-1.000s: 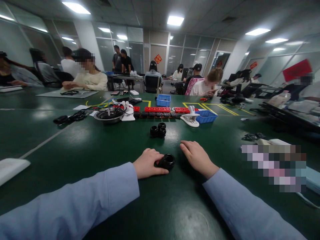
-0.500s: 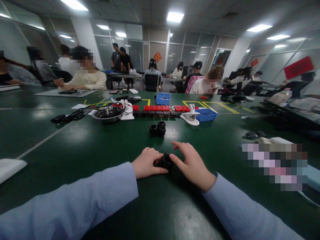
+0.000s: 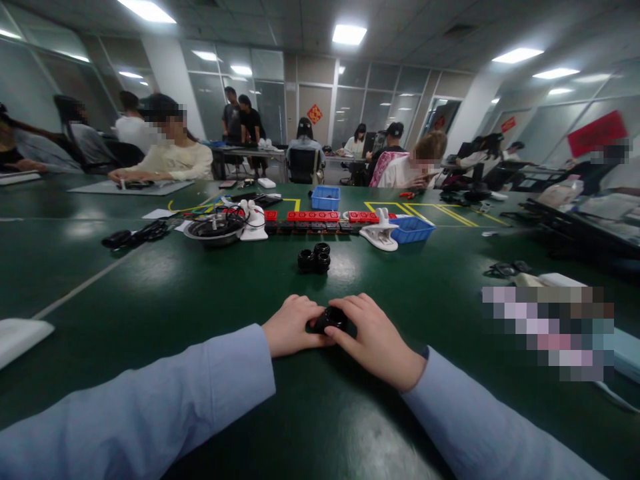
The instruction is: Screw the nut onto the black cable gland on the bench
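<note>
Between my hands, low over or on the green tabletop, is a short black cylindrical part (image 3: 332, 319) with a round hollow top. My left hand (image 3: 293, 325) grips its lower left side, fingers behind and thumb in front. My right hand (image 3: 373, 337) closes round its upper right side, with the thumb on the near rim and the fingers on the far rim. Whether it touches the table is hidden. Farther forward stands a small cluster of similar black parts (image 3: 315, 259), pressed close together.
Behind the cluster runs a row of red and black power strips (image 3: 313, 221), between a white clip-on base (image 3: 381, 233) and a metal bowl of cables (image 3: 216, 230). Blue bins (image 3: 413, 230) stand nearby. Blurred items lie at right; a white object (image 3: 23, 339) is at left. Co-workers sit across the table.
My right hand has come down, its raised fingers closing from open round the black cylindrical part. My left hand has kept its hold, nearly still.
</note>
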`<state>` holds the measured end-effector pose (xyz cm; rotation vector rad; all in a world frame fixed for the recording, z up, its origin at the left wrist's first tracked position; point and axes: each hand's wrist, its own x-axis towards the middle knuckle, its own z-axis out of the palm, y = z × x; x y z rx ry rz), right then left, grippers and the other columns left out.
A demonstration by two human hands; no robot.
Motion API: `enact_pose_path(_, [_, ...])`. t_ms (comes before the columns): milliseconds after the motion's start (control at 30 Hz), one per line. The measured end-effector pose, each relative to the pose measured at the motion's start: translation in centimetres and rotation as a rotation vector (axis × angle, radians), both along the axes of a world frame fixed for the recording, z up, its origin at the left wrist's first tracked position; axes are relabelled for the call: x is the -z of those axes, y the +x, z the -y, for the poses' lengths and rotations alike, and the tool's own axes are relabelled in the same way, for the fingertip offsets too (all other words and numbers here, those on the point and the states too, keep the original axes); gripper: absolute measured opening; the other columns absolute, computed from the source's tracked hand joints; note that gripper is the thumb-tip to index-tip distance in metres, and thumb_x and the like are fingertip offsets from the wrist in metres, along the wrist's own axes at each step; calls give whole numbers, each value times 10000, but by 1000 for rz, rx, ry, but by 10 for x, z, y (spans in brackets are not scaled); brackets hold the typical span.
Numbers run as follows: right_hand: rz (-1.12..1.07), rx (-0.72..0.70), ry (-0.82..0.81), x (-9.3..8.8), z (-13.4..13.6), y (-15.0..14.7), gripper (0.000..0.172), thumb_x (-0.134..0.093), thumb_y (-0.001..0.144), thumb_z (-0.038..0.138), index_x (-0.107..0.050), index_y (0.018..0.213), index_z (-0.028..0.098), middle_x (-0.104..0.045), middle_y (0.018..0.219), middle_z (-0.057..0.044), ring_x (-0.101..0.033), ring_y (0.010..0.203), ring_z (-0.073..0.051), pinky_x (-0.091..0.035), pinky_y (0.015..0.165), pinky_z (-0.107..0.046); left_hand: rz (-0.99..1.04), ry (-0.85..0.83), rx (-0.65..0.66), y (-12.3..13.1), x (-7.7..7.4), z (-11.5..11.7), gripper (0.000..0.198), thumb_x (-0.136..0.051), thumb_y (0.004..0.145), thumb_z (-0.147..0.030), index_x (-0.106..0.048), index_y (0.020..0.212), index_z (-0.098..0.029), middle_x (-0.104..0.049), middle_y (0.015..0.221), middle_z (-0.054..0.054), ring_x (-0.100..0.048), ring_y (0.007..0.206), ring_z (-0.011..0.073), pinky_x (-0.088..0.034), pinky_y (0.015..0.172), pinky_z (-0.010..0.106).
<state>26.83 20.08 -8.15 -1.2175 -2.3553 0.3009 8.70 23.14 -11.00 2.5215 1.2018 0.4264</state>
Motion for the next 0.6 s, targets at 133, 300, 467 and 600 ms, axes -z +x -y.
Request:
enact_pose_path(133, [-4, -5, -13, -2, 2, 1, 288, -596, 842, 210, -589, 1120, 136, -586, 1045, -67, -480, 954, -212, -429, 836, -355, -6, 2, 3, 0, 1, 0, 357, -669, 731, -481, -513, 681, -163, -531, 701, -24, -491, 744, 168, -317, 718, 291])
enact_pose_path(300, [-3, -4, 7, -2, 3, 1, 303, -606, 827, 191, -592, 1122, 126, -569, 1034, -77, -482, 945, -212, -436, 841, -360, -5, 7, 2, 0, 1, 0, 344, -664, 736, -478, -525, 697, -165, -531, 706, -23, -486, 740, 165, -314, 718, 292])
enact_pose_path(467, [-2, 3, 15, -2, 2, 1, 302, -608, 829, 199, -593, 1122, 123, -567, 1016, -80, -489, 940, -213, -444, 839, -368, 4, 9, 3, -1, 2, -1, 338, -669, 732, -472, -530, 700, -166, -526, 700, -27, -489, 738, 165, -311, 715, 290])
enact_pose_path(600, [-7, 8, 7, -2, 2, 1, 304, -613, 830, 199, -593, 1123, 120, -570, 1007, -82, -493, 941, -214, -446, 836, -363, 8, 8, 5, -2, 3, -1, 345, -667, 733, -478, -524, 691, -167, -527, 697, -26, -487, 734, 167, -309, 707, 287])
